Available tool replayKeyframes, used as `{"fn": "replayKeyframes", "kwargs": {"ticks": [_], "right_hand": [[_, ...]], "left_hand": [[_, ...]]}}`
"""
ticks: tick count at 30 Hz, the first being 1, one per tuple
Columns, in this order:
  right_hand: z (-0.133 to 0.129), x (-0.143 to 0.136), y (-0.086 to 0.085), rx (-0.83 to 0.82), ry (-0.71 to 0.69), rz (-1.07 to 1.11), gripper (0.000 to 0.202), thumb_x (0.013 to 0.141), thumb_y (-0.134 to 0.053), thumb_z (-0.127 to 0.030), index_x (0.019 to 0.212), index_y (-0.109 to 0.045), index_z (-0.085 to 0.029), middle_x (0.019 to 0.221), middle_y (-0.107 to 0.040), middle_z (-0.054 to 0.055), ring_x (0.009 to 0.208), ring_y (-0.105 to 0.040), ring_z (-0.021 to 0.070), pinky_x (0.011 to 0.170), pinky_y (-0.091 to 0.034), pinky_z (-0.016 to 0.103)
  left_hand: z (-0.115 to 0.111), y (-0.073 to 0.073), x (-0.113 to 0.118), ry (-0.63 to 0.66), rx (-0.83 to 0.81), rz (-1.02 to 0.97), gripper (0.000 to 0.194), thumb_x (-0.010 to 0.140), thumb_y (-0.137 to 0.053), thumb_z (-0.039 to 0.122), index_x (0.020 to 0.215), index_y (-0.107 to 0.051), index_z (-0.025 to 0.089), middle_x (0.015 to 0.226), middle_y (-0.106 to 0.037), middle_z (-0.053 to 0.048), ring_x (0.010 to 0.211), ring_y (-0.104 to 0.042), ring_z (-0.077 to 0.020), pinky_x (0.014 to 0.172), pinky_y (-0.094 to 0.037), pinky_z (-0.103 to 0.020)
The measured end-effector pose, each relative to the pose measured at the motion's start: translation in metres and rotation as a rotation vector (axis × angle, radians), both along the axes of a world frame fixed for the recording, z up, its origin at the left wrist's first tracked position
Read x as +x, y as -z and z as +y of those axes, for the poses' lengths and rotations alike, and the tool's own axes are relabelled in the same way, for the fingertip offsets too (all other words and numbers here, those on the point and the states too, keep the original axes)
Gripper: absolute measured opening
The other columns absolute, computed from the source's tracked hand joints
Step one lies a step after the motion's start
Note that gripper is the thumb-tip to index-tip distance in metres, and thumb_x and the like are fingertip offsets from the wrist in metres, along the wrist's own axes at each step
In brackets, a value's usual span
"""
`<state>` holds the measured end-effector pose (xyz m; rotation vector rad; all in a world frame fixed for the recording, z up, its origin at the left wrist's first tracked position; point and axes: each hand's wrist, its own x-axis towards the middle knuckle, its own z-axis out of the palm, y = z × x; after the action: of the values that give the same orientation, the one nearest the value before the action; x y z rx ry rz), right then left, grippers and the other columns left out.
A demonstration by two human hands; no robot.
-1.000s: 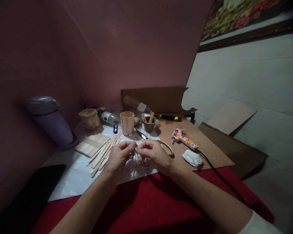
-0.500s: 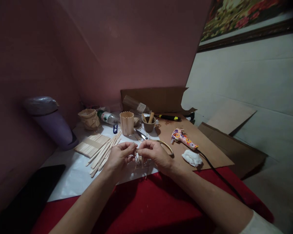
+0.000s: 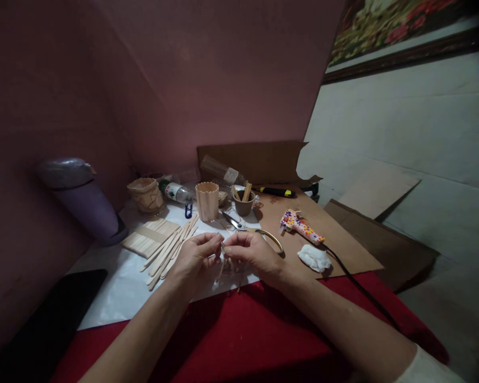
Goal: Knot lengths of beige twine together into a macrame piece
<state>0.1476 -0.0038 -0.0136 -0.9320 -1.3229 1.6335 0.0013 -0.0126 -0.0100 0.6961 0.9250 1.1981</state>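
Note:
My left hand [image 3: 199, 256] and my right hand [image 3: 253, 254] meet over the white sheet [image 3: 115, 298], fingertips pinched close together. Between them is a thin tan strand of twine [image 3: 222, 268], its loose ends dangling below the fingers; its exact shape is too small to make out. Just beyond my right hand lies a pair of scissors [image 3: 271, 237] with gold-coloured handles, blades pointing away to the left. Behind my hands stands a cup made of wooden sticks [image 3: 207, 202]. Loose craft sticks [image 3: 165, 263] fan out beside my left hand.
Bundled sticks [image 3: 149, 238], a twine-wrapped pot [image 3: 144, 194], plastic bottles [image 3: 175, 190] and a small pot [image 3: 244, 205] stand behind. On cardboard [image 3: 351, 255] at right lie a patterned glue gun [image 3: 301, 226] with its cord, white tissue [image 3: 314, 258] and a yellow-black cutter [image 3: 277, 192].
My right hand's fingers have shifted slightly, showing more of the scissors behind them. The twine ends hang a little differently; both hands stay in nearly the same place.

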Motion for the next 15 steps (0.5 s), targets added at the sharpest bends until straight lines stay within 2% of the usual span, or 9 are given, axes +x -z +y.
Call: {"fn": "replayKeyframes", "kwargs": {"ticks": [9, 15], "right_hand": [[-0.0011, -0.0006, -0.0007, 0.034, -0.008, -0.049, 0.02, 0.063, -0.071, -0.031, 0.065, -0.061, -0.013, 0.051, -0.051, -0.004, 0.045, -0.041, 0.0058, 0.046, -0.032, 0.021], [-0.0014, -0.0026, 0.0003, 0.042, 0.009, -0.073, 0.013, 0.064, -0.065, -0.024, 0.058, -0.058, -0.015, 0.048, -0.051, -0.004, 0.043, -0.041, 0.0062, 0.044, -0.031, 0.02]], "left_hand": [[0.0002, 0.0021, 0.0027, -0.022, 0.041, 0.055, 0.031, 0.052, -0.083, 0.028, 0.064, -0.06, 0.011, 0.054, -0.056, 0.001, 0.046, -0.049, -0.0066, 0.045, -0.038, -0.018], [0.0022, 0.0064, 0.0017, -0.03, 0.134, 0.187, 0.03, 0.055, -0.081, 0.033, 0.065, -0.063, 0.012, 0.052, -0.055, 0.001, 0.045, -0.046, -0.0062, 0.045, -0.033, -0.019]]}}
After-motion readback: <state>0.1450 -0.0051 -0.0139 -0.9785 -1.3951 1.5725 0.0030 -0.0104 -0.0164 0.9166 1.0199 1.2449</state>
